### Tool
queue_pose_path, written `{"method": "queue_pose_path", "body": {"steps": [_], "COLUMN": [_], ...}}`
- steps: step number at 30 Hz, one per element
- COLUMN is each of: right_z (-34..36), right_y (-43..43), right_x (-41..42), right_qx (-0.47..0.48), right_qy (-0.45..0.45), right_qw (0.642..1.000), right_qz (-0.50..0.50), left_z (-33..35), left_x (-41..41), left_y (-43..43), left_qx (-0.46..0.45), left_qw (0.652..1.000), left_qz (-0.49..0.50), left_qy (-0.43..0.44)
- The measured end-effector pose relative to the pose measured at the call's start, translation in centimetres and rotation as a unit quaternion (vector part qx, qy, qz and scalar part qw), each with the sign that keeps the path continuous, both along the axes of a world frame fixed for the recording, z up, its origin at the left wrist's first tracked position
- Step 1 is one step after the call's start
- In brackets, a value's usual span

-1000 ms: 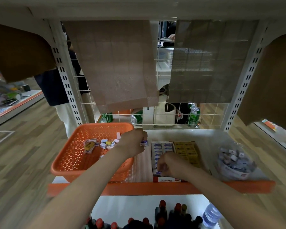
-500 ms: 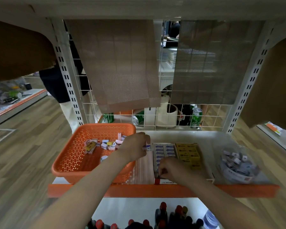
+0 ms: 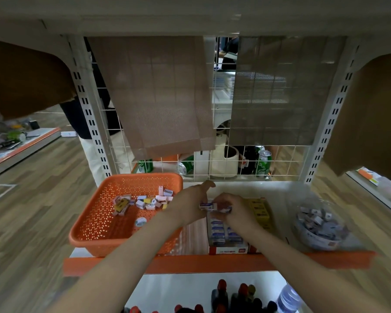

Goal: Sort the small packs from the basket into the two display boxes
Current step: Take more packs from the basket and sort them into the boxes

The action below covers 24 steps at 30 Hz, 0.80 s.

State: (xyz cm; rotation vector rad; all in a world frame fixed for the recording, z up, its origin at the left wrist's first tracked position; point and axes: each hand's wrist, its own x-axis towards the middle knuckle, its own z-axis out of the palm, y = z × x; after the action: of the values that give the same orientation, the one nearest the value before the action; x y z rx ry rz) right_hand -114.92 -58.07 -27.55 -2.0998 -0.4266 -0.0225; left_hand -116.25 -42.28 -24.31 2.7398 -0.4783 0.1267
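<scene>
Head view. Both hands meet above the far end of the left box [image 3: 227, 236], just right of the basket [image 3: 122, 222]. The left hand [image 3: 191, 205] pinches a small white-and-blue pack [image 3: 206, 205] between thumb and fingers; the index finger sticks out toward the wire grid [image 3: 212, 163]. The right hand [image 3: 231, 207] has its fingers closed on a second pack [image 3: 226, 209] of the same colours. Both packs lie with their long axis running left to right, roughly end to end, held above the box rows; whether they touch each other cannot be told.

Writing: the left box has a red-and-white front label, print too small to read. Print on the packs is blurred.

Containers: the orange perforated basket holds a loose scatter of small packs [image 3: 145, 201], white, pink and yellow, lying at mixed angles near its far side, plus one round item [image 3: 140, 221] nearer the front. The left box holds white-and-blue packs in neat rows. The right box [image 3: 260, 212], touching it, holds yellow packs in rows. A clear bag [image 3: 318, 224] at the right end of the shelf [image 3: 212, 263] holds a heap of small packs. Bottles [image 3: 235, 297] stand on the level below.
</scene>
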Motion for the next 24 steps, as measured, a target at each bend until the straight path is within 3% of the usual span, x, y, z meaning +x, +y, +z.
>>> {"method": "queue_pose_path", "body": {"steps": [3,8,15,21,24], "right_z": [0.4,1.3,1.7,-0.5,-1.4], "right_y": [-0.1,-0.3,-1.8,-2.3,-2.3], "right_x": [-0.1,-0.3,-0.2,-0.5,-0.5], "right_qx": [0.066,0.076,-0.082,-0.255,-0.284], "right_qy": [-0.007,-0.040,-0.072,-0.016,0.008], "right_qw": [0.998,0.996,0.992,0.961,0.951], "right_qz": [0.000,0.018,0.057,0.103,0.119], "left_z": [0.0,0.5,0.5,0.2,0.0], "left_x": [0.1,-0.1,-0.4,-0.4,-0.2], "left_y": [0.0,-0.3,1.1,1.8,1.8], "left_qx": [-0.041,-0.114,-0.008,0.018,0.026], "left_qw": [0.999,0.993,0.999,0.999,0.999], "left_qz": [0.000,0.001,0.039,0.041,0.035], "left_qy": [-0.007,-0.009,-0.012,-0.009,-0.012]}}
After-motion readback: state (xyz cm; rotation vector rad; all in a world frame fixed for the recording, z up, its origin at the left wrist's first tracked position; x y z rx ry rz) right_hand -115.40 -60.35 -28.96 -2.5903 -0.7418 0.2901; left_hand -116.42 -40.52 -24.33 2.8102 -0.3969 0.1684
